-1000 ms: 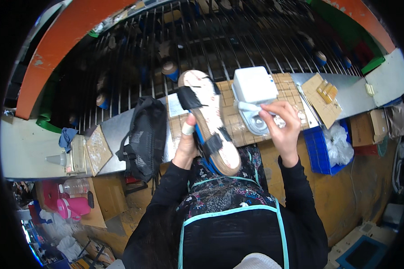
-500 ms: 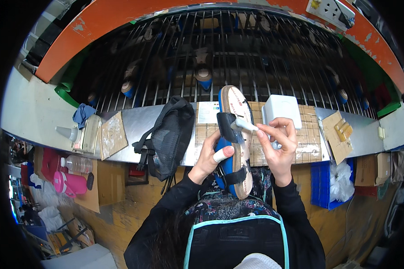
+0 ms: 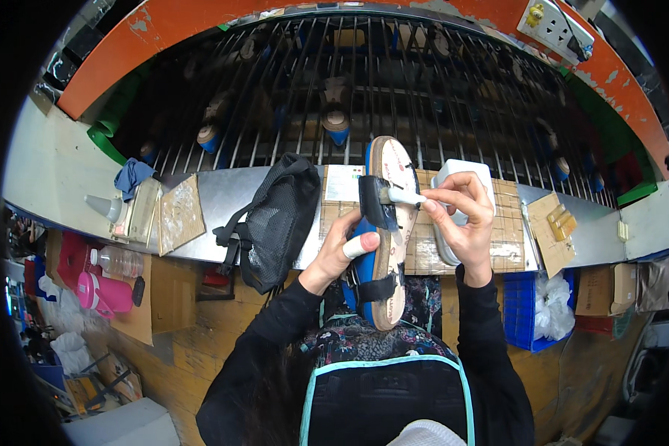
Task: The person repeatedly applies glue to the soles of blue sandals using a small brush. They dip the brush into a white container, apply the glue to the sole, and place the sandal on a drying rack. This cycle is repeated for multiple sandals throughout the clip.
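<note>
Upright in front of me is a sandal [image 3: 400, 260] with a blue sole side, a pale printed footbed and black straps. My left hand [image 3: 340, 256] is closed around its left side, a white wrap on the thumb. Between the thumb and fingers of my right hand [image 3: 462, 217] is a small brush [image 3: 406, 196] with a white handle. Its bristle end touches or lies very close to the upper black strap [image 3: 377, 204]. A white plastic container [image 3: 464, 168] stands behind my right hand, which partly hides it.
Beyond the bench runs a rack of metal bars [image 3: 275, 111] carrying several shoe parts. A black mesh bag [image 3: 279, 223] lies to the left. Flat cardboard [image 3: 509, 223] covers the bench at right, beside a board with an amber block [image 3: 561, 221]. Below right hangs a blue crate [image 3: 519, 312].
The brush lies flatter, its bristle end shifted left along the upper strap. The sandal has moved slightly left and up in the view. Both hands keep their hold.
</note>
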A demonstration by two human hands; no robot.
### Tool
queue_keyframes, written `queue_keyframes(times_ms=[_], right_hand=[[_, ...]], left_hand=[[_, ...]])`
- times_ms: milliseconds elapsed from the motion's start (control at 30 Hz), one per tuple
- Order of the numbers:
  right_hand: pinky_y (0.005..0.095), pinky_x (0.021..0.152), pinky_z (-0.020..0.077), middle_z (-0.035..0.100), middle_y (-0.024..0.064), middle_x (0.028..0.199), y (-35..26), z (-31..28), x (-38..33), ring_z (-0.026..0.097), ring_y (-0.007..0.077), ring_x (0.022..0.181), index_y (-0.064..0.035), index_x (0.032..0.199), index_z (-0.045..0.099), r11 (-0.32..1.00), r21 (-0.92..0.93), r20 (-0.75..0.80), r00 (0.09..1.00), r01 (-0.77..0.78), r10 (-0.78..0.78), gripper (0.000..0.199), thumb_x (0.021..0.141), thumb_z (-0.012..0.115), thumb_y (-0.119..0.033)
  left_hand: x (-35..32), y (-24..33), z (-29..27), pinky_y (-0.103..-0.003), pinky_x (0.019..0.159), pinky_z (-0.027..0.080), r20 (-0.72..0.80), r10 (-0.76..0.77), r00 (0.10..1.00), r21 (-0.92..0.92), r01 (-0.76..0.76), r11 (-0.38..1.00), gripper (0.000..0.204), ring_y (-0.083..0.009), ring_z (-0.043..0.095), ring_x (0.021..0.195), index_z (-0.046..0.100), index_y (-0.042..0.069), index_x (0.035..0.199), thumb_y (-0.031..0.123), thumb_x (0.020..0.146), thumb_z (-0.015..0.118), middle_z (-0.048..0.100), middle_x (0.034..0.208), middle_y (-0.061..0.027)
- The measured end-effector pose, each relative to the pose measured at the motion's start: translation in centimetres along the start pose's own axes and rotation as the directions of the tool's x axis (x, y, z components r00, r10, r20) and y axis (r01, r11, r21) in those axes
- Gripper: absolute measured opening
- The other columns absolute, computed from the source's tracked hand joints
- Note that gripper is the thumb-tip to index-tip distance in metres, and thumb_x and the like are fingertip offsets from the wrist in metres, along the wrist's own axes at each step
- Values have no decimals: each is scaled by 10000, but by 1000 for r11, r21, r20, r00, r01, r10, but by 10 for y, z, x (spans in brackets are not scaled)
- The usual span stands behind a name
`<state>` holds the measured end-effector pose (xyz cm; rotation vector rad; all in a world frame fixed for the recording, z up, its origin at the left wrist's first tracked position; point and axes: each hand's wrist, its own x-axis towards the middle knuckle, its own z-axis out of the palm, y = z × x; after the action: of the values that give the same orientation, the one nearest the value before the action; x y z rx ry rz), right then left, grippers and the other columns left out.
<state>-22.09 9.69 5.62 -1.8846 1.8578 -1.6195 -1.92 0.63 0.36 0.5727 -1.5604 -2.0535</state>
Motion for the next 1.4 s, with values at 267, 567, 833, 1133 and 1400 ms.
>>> queue_keyframes(times_ms=[267,567,833,1133,1400], right_hand=[[275,768,310,591,-1,842,-7,-15,-6,518,94,645,-116,888,768,999,-45,30,999,26,-24,157,737,790,-155],[221,555,404,580,30,865,-2,-3,-31,491,91,639,-55,946,751,993,2,-202,973,-116,114,152,796,757,-80],[203,564,396,559,38,910,-18,10,-70,502,67,686,-37,938,748,927,248,-51,952,-281,302,134,804,738,-45],[282,767,313,579,19,910,-18,23,-52,504,102,665,-98,948,757,981,-50,-178,968,-190,178,176,773,769,-121],[289,762,310,598,19,862,-13,23,-45,554,126,721,-106,923,759,983,-183,-198,980,-29,-8,189,736,782,-112]], left_hand=[[11,2,1,-291,867,493,49,-35,998,-82,39,996,825,-178,625,983,514,-66,1249,603,784,644,620,1112,-151],[10,0,21,-320,867,543,31,-20,999,-373,30,927,732,-187,649,1004,482,3,1317,604,901,512,622,1176,-140],[3,-10,19,-314,895,511,-138,-33,990,-294,-9,956,696,-179,625,1027,499,-2,1295,571,901,540,620,1159,-121],[-5,-12,15,-262,878,475,-124,-26,992,-202,1,979,702,-165,602,1017,495,-52,1263,521,872,600,601,1135,-132],[-4,-9,4,-263,889,464,-113,-49,992,-139,33,990,727,-168,593,1037,486,-73,1265,519,860,608,599,1152,-141]])
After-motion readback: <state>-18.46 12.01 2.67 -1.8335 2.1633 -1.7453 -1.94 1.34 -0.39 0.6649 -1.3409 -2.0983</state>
